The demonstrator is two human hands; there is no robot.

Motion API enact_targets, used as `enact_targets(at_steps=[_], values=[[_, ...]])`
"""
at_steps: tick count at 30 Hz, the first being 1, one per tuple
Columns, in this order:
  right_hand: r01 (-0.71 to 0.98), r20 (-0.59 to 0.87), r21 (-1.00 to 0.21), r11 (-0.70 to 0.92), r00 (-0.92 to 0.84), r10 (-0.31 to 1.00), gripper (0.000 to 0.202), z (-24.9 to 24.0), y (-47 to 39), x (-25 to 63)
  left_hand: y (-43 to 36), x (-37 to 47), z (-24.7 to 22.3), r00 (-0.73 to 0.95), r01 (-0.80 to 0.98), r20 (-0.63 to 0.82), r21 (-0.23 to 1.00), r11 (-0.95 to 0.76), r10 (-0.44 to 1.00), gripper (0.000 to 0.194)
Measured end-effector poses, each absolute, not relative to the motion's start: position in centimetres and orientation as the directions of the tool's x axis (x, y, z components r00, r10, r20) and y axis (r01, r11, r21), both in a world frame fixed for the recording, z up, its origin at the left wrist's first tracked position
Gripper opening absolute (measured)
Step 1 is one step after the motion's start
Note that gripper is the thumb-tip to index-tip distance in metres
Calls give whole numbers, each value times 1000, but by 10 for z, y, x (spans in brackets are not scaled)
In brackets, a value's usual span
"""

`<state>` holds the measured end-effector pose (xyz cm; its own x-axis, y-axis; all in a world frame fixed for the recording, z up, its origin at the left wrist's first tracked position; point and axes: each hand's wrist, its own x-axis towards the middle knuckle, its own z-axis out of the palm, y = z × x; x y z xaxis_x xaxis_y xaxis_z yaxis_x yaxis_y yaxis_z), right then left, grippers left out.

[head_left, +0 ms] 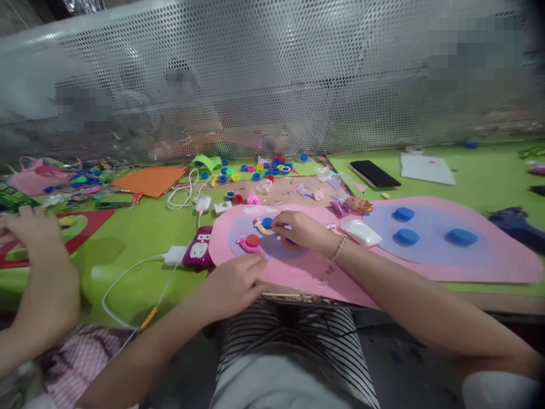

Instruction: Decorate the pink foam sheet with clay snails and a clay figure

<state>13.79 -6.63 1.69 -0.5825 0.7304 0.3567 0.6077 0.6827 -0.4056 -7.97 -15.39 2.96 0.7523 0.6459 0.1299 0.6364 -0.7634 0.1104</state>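
Note:
A pink paper sheet (279, 278) with a lilac oval lies before me at the table's front edge. My right hand (300, 230), a bracelet at its wrist, reaches over the oval, fingers pinched at a small cream snail figure (264, 228) with a blue bottle cap (268, 222) as its shell. Left of it lies a pink snail figure (248, 245) carrying a red cap (252, 240). An orange-edged piece (293, 244) is partly covered by my right hand. My left hand (240, 278) rests on the sheet's near left part, fingers lying loosely apart from the thumb.
At right, another pink and lilac sheet (506, 261) bears blue caps (406, 237); a white packet (361, 233) lies between. Behind are a black phone (374, 174) and several loose caps. A purple power bank (200, 250) with white cables sits left, near another person's hand (34, 233).

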Motion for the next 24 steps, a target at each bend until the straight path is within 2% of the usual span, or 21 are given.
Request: enact_targets(at_steps=[4,7,10,12,19,22,24], values=[[581,389,-333,743,-633,669,15,17,-73,142,-137,-87,51,755,632,104,151,-760,648,34],[558,391,-270,785,-682,619,13,18,-79,137,-133,-85,41,753,629,84,197,-752,652,28],[539,364,-165,826,-745,559,16,19,-86,131,-140,-81,15,693,658,190,227,-718,695,25],[517,326,-125,847,-785,527,13,19,-91,128,-145,-79,-1,674,657,270,204,-725,687,24],[500,255,-177,848,-808,530,8,17,-105,128,-152,-70,-14,691,628,451,10,-778,564,19],[522,212,-193,831,-805,554,8,12,-111,123,-153,-69,-13,662,652,470,23,-758,584,14],[521,185,-144,841,-821,540,9,8,-116,118,-154,-70,-14,620,682,482,59,-729,619,15]])
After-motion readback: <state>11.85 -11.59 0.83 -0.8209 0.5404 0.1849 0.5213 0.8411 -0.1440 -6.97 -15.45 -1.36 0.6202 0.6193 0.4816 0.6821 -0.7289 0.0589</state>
